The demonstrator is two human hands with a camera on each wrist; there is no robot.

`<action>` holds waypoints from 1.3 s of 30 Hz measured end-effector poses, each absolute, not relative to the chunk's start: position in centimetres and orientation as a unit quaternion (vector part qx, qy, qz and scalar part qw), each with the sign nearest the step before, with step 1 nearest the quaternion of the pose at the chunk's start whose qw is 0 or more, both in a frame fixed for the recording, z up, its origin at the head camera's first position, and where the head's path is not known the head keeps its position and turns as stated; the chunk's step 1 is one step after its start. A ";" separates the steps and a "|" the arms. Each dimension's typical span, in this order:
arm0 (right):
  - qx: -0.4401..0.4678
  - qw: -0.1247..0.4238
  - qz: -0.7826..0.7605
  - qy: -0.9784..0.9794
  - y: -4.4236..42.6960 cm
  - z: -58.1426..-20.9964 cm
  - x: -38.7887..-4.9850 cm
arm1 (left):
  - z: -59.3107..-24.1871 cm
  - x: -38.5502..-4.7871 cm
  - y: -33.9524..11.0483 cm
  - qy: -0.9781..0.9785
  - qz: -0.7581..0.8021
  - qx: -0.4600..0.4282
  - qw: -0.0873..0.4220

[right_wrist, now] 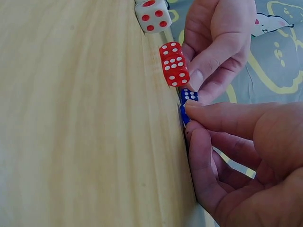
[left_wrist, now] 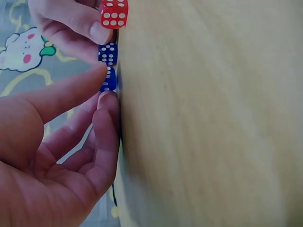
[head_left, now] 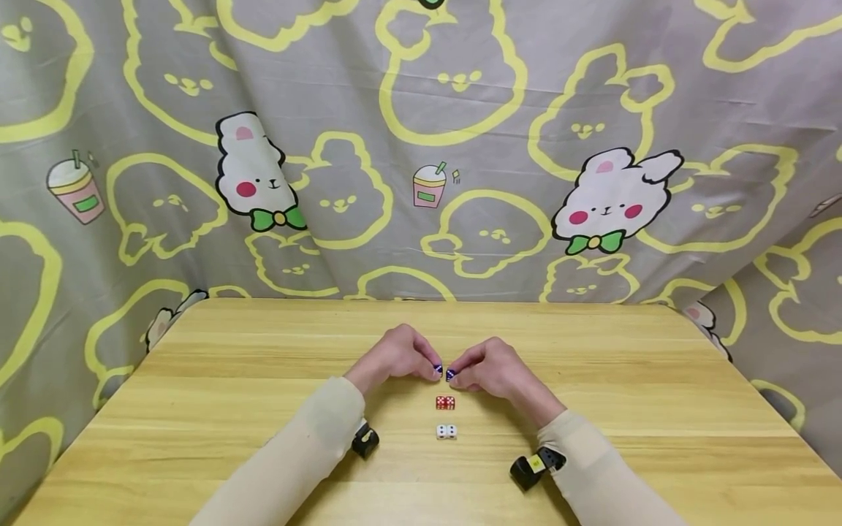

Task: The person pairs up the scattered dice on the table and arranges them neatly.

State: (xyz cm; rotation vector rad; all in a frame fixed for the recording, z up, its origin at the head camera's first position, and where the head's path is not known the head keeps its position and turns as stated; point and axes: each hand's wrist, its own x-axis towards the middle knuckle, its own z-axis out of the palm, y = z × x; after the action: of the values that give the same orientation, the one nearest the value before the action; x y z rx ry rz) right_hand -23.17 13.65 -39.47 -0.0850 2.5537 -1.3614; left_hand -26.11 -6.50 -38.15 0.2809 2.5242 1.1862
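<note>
My left hand [head_left: 403, 352] pinches a blue die [head_left: 437, 370] between thumb and fingertips, low over the table. Facing it, my right hand [head_left: 493, 367] pinches a second blue die [head_left: 450, 375] the same way. A narrow gap shows between the two blue dice in the head view. Nearer to me lies a pair of red dice [head_left: 445, 402], side by side. Closer still is a pair of white dice [head_left: 446, 432]. In the right wrist view the red dice [right_wrist: 174, 64] stand near the blue die [right_wrist: 190, 95], and a white die [right_wrist: 153, 16] shows red pips.
The wooden table [head_left: 230, 409] reaches back to a grey curtain [head_left: 355, 88] with yellow outlines and white rabbits. Black wrist cameras hang by both forearms, the left camera [head_left: 365, 440] and the right camera [head_left: 526, 473], near the tabletop.
</note>
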 end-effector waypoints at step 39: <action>-0.040 0.126 -0.461 0.877 13.5 -39.4 -23.2 | -37.7 -25.3 -6.2 0.893 0.395 0.118 0.182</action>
State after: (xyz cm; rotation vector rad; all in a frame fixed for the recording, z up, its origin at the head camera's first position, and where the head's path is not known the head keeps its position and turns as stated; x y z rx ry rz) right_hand -23.15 13.49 -39.36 -0.1176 2.5547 -1.3432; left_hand -25.30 -6.19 -37.69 0.3334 2.5198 1.1152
